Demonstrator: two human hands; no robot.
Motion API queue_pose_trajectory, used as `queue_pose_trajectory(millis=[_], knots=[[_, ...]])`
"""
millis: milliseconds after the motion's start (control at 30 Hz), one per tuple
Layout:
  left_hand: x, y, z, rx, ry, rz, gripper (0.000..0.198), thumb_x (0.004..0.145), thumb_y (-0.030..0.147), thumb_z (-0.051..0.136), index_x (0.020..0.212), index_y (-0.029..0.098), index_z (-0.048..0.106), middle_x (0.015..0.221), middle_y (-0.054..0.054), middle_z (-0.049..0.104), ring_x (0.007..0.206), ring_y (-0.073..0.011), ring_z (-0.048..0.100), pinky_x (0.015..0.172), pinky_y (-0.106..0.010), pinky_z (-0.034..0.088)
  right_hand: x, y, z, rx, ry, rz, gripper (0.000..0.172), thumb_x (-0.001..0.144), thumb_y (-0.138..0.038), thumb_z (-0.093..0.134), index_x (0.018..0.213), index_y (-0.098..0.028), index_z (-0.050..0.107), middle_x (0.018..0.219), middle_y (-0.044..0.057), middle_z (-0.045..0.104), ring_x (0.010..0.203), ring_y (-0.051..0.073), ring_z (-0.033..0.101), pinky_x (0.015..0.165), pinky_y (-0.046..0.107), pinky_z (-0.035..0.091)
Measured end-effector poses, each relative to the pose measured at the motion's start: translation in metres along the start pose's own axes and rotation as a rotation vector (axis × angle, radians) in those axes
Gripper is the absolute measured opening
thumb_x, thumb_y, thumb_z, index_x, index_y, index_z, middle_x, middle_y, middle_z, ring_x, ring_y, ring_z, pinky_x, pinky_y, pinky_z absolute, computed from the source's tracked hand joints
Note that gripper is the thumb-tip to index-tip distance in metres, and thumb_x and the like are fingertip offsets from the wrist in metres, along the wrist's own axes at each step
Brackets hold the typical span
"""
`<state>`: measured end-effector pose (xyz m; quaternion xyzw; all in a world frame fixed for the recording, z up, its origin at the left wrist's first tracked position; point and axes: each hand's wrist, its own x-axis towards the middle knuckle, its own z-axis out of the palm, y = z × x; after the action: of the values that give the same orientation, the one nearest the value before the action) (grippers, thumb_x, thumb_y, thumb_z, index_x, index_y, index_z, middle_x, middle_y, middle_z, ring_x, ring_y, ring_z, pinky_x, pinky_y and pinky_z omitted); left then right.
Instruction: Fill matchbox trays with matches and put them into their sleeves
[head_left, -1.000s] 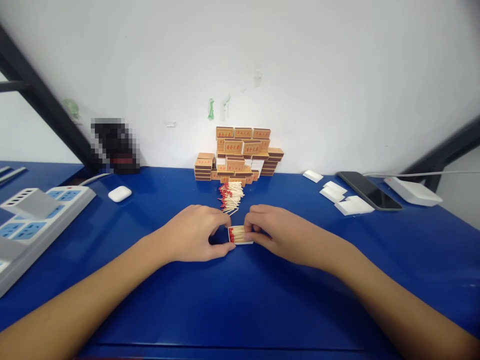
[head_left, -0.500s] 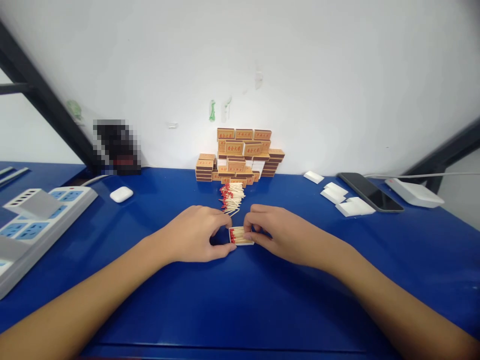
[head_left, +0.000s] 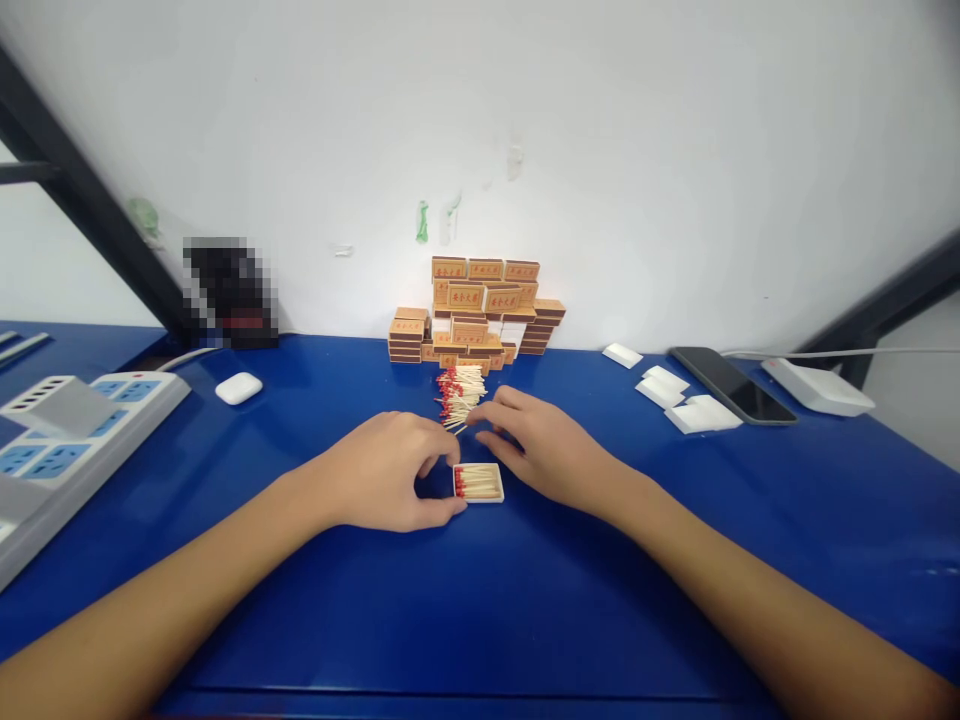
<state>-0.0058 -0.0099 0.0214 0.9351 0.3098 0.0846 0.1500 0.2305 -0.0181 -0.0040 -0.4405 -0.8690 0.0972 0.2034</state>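
A small white matchbox tray (head_left: 478,483) holding red-tipped matches lies on the blue table (head_left: 480,600). My left hand (head_left: 390,470) is curled round the tray's left end, thumb and fingertips touching it. My right hand (head_left: 536,440) has its fingers stretched toward a loose pile of matches (head_left: 461,392) just behind the tray, fingertips at the pile's near edge. Whether a match is pinched there I cannot make out. A stack of brown matchboxes (head_left: 480,310) stands against the wall behind the pile.
Several white empty trays (head_left: 679,398) lie at the right, beside a dark phone (head_left: 731,384) and a white box (head_left: 817,385). A white earbud case (head_left: 239,387) and a power strip (head_left: 67,430) sit at the left. A black frame bar slants at each side.
My right hand has left the tray and moved back and up to the loose match pile. The left hand stays at the tray's left end.
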Motion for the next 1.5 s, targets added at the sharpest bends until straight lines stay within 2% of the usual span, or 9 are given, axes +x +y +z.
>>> queue_pose_trajectory(millis=[133, 300, 433, 567, 733, 1033, 1167, 1367, 1500], knots=[[0.000, 0.002, -0.001, -0.020, 0.004, 0.009, 0.022, 0.080, 0.041, 0.075, 0.085, 0.020, 0.072, 0.068, 0.002, 0.061, 0.058, -0.0121, 0.050, 0.055, -0.028, 0.032, 0.007, 0.005, 0.013, -0.015, -0.015, 0.009, 0.017, 0.103, -0.020, 0.058, 0.119, -0.018, 0.063, 0.110, 0.009, 0.060, 0.096, 0.022, 0.061, 0.085, 0.035, 0.049], [0.001, 0.001, -0.003, -0.018, -0.013, -0.008, 0.023, 0.080, 0.042, 0.074, 0.085, 0.020, 0.072, 0.069, 0.002, 0.061, 0.058, -0.0124, 0.050, 0.055, -0.028, 0.034, 0.017, 0.003, 0.011, 0.031, -0.040, -0.028, 0.020, 0.105, -0.020, 0.056, 0.124, -0.021, 0.062, 0.117, 0.010, 0.059, 0.106, 0.022, 0.060, 0.092, 0.035, 0.048], [0.000, -0.001, -0.004, -0.013, -0.022, -0.021, 0.024, 0.080, 0.043, 0.074, 0.085, 0.020, 0.072, 0.070, 0.002, 0.062, 0.059, -0.0128, 0.051, 0.056, -0.028, 0.035, 0.020, 0.003, 0.008, 0.040, -0.061, 0.000, 0.010, 0.104, -0.020, 0.057, 0.112, -0.019, 0.063, 0.111, 0.008, 0.059, 0.096, 0.020, 0.059, 0.086, 0.033, 0.047], [-0.001, 0.002, -0.002, -0.013, -0.032, -0.018, 0.023, 0.081, 0.043, 0.073, 0.085, 0.020, 0.071, 0.070, 0.002, 0.062, 0.059, -0.0129, 0.051, 0.056, -0.028, 0.035, 0.020, 0.005, 0.008, 0.066, -0.045, 0.005, 0.010, 0.104, -0.021, 0.059, 0.113, -0.019, 0.061, 0.111, 0.007, 0.058, 0.097, 0.019, 0.059, 0.086, 0.032, 0.046], [-0.001, 0.006, 0.000, -0.020, -0.039, -0.008, 0.025, 0.082, 0.044, 0.073, 0.085, 0.019, 0.071, 0.069, 0.002, 0.062, 0.058, -0.0126, 0.050, 0.056, -0.028, 0.035, 0.023, 0.006, 0.008, 0.087, -0.060, 0.000, 0.005, 0.103, -0.019, 0.059, 0.101, -0.018, 0.063, 0.105, 0.005, 0.058, 0.090, 0.017, 0.057, 0.081, 0.030, 0.045], [-0.001, 0.008, 0.000, -0.022, -0.026, 0.004, 0.024, 0.081, 0.043, 0.074, 0.084, 0.019, 0.070, 0.069, 0.002, 0.061, 0.057, -0.0121, 0.050, 0.054, -0.028, 0.032, 0.023, 0.010, 0.009, 0.098, -0.052, 0.007, 0.001, 0.102, -0.020, 0.061, 0.102, -0.019, 0.061, 0.104, 0.004, 0.058, 0.086, 0.017, 0.056, 0.078, 0.029, 0.043], [-0.001, 0.007, 0.001, -0.030, -0.011, 0.007, 0.024, 0.080, 0.042, 0.074, 0.084, 0.019, 0.070, 0.066, 0.003, 0.060, 0.056, -0.0119, 0.049, 0.053, -0.028, 0.031, 0.022, 0.010, 0.008, 0.069, -0.029, 0.023, 0.011, 0.102, -0.025, 0.063, 0.109, -0.019, 0.058, 0.107, 0.005, 0.059, 0.089, 0.018, 0.057, 0.078, 0.030, 0.044], [-0.001, 0.006, 0.000, -0.015, -0.011, 0.008, 0.024, 0.081, 0.043, 0.074, 0.085, 0.020, 0.070, 0.068, 0.003, 0.061, 0.057, -0.0125, 0.050, 0.054, -0.028, 0.031, 0.019, 0.011, 0.005, 0.067, -0.035, 0.047, 0.009, 0.100, -0.026, 0.065, 0.102, -0.019, 0.059, 0.107, 0.006, 0.059, 0.089, 0.018, 0.057, 0.079, 0.030, 0.045], [-0.002, 0.006, 0.001, -0.012, -0.012, 0.019, 0.023, 0.081, 0.042, 0.073, 0.084, 0.020, 0.069, 0.069, 0.003, 0.061, 0.057, -0.0123, 0.049, 0.055, -0.028, 0.031, 0.020, 0.012, 0.005, 0.078, -0.042, 0.037, 0.013, 0.101, -0.025, 0.065, 0.111, -0.019, 0.061, 0.107, 0.005, 0.058, 0.089, 0.018, 0.057, 0.079, 0.030, 0.045]])
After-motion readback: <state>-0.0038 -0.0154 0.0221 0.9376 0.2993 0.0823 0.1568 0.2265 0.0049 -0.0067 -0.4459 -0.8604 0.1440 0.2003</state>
